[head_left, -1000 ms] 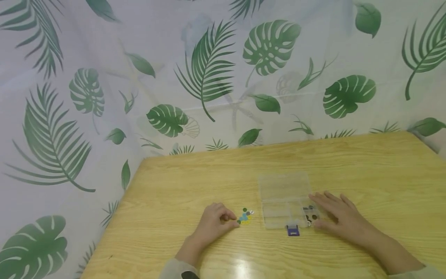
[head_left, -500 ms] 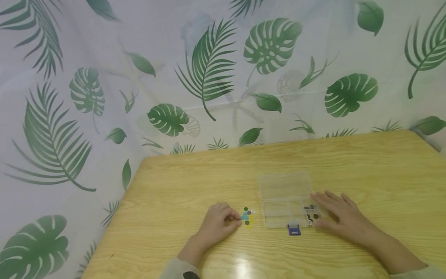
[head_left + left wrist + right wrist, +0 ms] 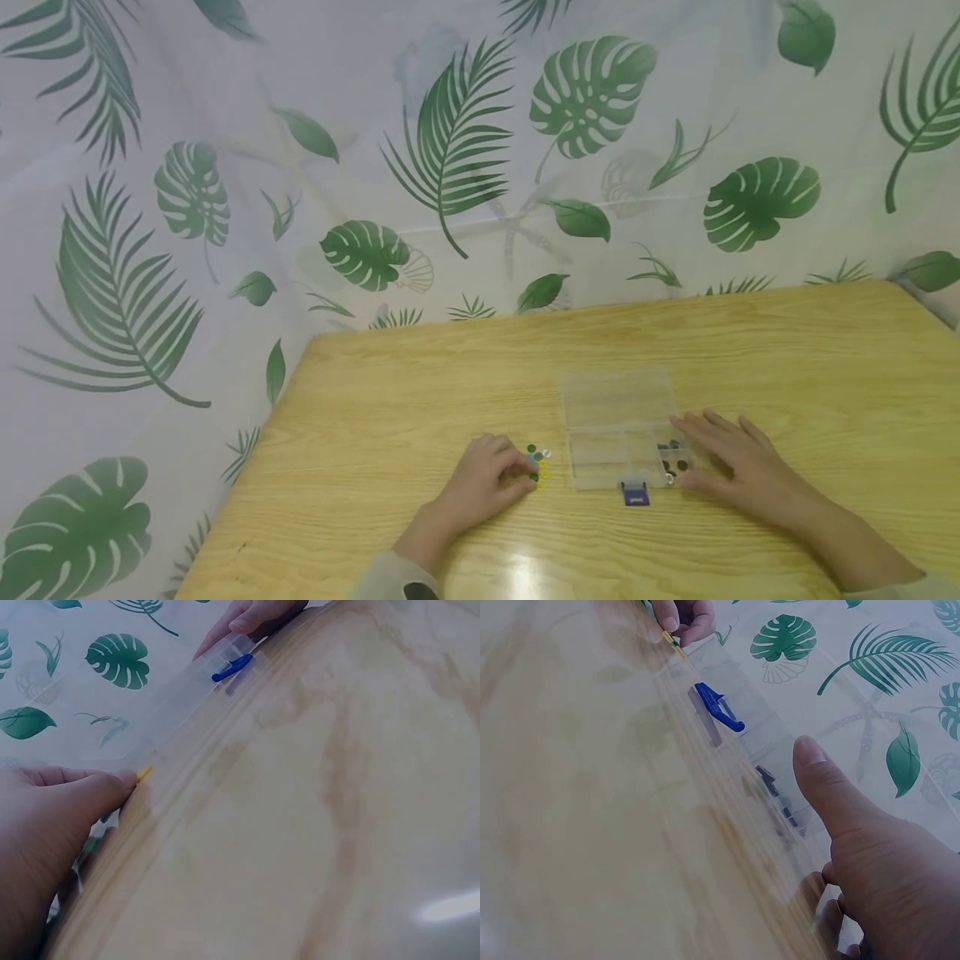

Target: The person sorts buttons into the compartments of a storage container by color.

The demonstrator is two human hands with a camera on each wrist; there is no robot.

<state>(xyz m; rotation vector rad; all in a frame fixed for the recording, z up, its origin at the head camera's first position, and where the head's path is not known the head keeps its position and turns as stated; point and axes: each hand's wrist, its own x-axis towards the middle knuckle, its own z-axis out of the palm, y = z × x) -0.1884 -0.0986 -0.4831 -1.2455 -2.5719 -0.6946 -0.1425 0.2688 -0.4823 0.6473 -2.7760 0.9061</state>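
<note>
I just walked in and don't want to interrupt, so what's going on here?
A person's left hand is at a cluster of small coloured pieces on the table; whether it pinches one is hard to tell. The right hand is spread at the right end of a clear divided box. The box's lid is open, and dark pieces lie in its right-end compartments.

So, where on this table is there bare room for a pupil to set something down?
Bare table shows left of the left hand, behind the open clear box up to the leaf-print cloth, and in front of the blue clasp. It is crowded from the left hand through the small round pieces and box to the right hand.
</note>
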